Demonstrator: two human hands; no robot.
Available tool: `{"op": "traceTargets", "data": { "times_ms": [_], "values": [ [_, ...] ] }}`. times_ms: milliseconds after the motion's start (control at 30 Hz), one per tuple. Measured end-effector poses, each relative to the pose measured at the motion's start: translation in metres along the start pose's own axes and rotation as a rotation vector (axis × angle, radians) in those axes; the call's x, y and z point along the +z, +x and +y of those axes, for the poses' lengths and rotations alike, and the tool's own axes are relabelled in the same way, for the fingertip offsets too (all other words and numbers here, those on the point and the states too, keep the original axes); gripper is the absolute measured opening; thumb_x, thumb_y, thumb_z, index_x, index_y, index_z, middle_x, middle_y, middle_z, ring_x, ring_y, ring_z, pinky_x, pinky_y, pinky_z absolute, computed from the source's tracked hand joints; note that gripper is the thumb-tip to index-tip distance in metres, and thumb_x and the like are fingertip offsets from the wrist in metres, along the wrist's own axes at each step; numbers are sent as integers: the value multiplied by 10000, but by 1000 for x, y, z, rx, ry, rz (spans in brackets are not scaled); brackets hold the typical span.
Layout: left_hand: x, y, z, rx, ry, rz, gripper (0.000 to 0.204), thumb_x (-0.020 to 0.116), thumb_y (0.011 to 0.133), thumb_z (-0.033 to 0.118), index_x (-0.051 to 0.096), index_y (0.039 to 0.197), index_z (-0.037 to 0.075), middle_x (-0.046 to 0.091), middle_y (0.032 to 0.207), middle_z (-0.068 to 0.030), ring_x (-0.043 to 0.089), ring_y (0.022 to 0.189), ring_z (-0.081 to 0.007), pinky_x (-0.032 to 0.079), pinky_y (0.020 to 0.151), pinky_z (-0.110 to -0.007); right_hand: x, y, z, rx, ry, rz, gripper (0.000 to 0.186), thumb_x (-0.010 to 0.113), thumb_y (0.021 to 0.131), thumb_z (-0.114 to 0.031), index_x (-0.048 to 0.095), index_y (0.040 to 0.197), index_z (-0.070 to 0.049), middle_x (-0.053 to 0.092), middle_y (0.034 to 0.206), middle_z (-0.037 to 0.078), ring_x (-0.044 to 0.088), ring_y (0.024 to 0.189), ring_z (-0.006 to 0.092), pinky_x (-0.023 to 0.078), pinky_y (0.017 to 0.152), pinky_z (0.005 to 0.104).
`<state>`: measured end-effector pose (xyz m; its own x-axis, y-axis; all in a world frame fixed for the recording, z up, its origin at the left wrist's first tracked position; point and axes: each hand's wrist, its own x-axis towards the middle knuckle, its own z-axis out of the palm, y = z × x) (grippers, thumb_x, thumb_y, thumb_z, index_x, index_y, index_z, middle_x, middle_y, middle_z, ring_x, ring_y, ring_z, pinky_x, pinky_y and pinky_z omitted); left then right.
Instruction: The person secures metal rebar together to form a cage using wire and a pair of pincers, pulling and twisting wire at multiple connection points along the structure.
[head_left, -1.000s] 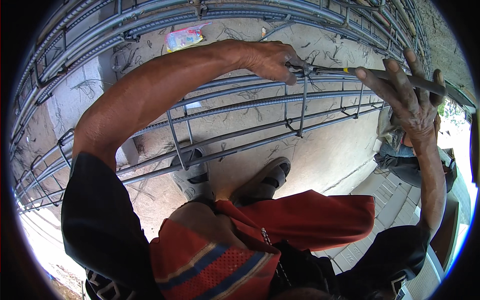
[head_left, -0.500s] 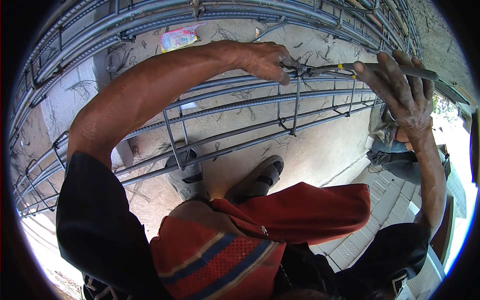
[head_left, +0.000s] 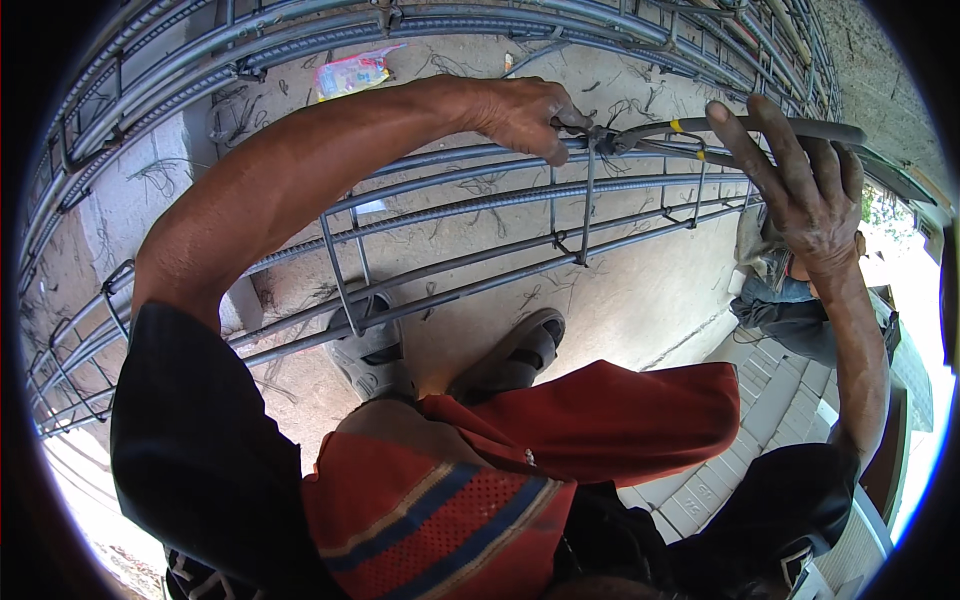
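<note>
Steel pincers [head_left: 655, 130] with dark grips and yellow bands have their jaws against a bar crossing on the long rebar cage [head_left: 470, 207]. My right hand [head_left: 808, 200] is at their handles, fingers spread loosely over the grips, thumb hidden. On the other side of the jaws, my left hand [head_left: 525, 118] pinches a short dark tie wire [head_left: 575, 127] at that same crossing. The left fingertips nearly touch the pincer head. Thin stirrups [head_left: 588, 200] join the cage's long bars below the hands.
Another rebar cage [head_left: 300, 35] runs across the far side. A colourful plastic packet [head_left: 352, 75] and scattered wire bits lie on the concrete floor [head_left: 640, 280]. My sandalled feet [head_left: 370, 350] stand by the near bars. At right are pale stacked blocks [head_left: 770, 400] and another person's jeans [head_left: 775, 310].
The pincer handles look spread slightly wider, and my right fingers have lifted a little and shifted left. My left hand stays at the crossing. The view has shifted slightly.
</note>
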<state>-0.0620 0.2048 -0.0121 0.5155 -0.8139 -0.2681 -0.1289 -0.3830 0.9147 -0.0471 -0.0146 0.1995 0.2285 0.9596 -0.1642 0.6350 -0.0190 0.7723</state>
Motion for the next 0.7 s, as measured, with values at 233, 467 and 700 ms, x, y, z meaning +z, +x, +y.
{"op": "traceTargets", "data": {
  "times_ms": [233, 467, 700],
  "values": [
    [-3, 0, 4, 7, -46, 7, 599, 639, 690, 297, 555, 1178, -40, 606, 1003, -221, 598, 945, -293, 485, 815, -390, -8, 12, -1, 28, -110, -190, 505, 488, 853, -473, 357, 1332, -379, 414, 1306, -96, 442, 1150, 127, 283, 1091, 367],
    [-2, 1, 12, -7, -14, 13, 640, 603, 736, 342, 485, 1288, 40, 472, 1255, -228, 508, 1125, -323, 412, 968, -398, -29, 39, 0, -78, 11, -526, 427, 483, 903, -416, 468, 1142, -62, 506, 931, 94, 535, 891, 228, 454, 825, 376],
    [4, 13, 1, 78, -58, 103, 521, 639, 677, 361, 628, 991, -55, 635, 955, -230, 618, 898, -320, 494, 778, -377, -41, 63, 6, 154, 656, -1245, 315, 493, 915, -287, 563, 902, 19, 593, 755, 183, 641, 760, 282, 504, 647, 385]
  ]
}}
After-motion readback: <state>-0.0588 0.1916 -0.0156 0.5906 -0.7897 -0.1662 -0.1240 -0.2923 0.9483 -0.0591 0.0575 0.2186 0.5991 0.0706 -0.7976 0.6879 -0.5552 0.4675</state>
